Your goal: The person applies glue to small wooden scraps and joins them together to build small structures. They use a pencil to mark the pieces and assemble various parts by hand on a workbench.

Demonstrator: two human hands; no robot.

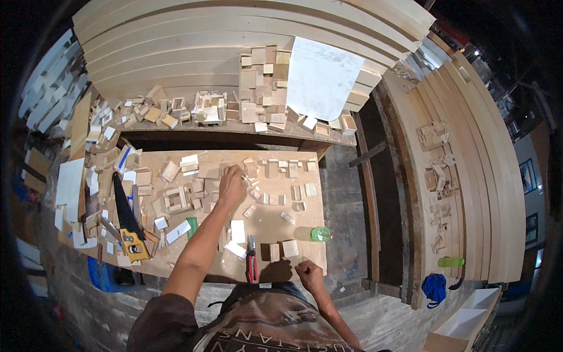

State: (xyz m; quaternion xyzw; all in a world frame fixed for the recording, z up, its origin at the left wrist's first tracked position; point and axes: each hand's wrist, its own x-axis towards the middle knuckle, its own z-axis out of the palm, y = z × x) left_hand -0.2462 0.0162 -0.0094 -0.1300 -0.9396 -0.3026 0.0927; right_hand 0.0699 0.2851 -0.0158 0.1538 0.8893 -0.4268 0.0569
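Observation:
My left hand (233,185) reaches to the middle of the workbench (264,226). Its fingers curl down beside small pale wood sticks (251,179); whatever they pinch is hidden. Close to my body at the near edge, my right hand (311,276) rests in a loose fist with nothing visible in it. Just left of that fist stand two small wooden blocks (290,248). A red and black utility knife (252,261) lies near the front edge. Small wooden pieces (272,170) are set out in a row at the far right of the bench.
A handsaw with a yellow handle (135,245) lies at left among wood scraps. A green bottle (320,234) stands by the right edge. Behind, a shelf (193,128) carries little wooden models, and stacked planks (176,41) rise above it. More planks (469,176) stand at right.

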